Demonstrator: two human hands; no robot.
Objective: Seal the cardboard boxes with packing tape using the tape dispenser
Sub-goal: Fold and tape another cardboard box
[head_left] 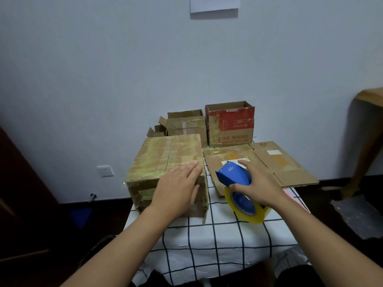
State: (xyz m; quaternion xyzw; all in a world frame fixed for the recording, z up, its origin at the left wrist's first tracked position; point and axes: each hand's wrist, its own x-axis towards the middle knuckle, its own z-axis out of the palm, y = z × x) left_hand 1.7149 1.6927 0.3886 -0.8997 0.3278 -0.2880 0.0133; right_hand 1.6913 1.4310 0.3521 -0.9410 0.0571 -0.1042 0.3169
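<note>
Midway through sealing, by the look of it: closed cardboard box (pixel 165 168) at ten o'clock on the checked surface (pixel 207 241), already wrapped in many yellowish strips of tape, top seam down the middle covered. Left hand (pixel 178 189) laid flat over the box's near right top corner, fingers straight and together, pressing rather than gripping, probably steadying the box or smoothing a strip. Right hand (pixel 257 185) wrapped around the blue tape dispenser (pixel 234 177) at two o'clock, just beside the box, thumb and fingers curled round its body, clear roll of packing tape (pixel 246 210) hanging beneath toward the near edge. Dispenser held off the box, not touching it; no strip visibly running between them. Flattened cardboard sheet (pixel 267 162) under and beyond the dispenser; two open boxes at twelve o'clock against the wall, a plain one (pixel 186 125) and a red-printed one (pixel 230 125), apparently unsealed. Next move likely calls for bringing the dispenser's front edge onto a seam and pulling across while the flat hand holds firm.
</note>
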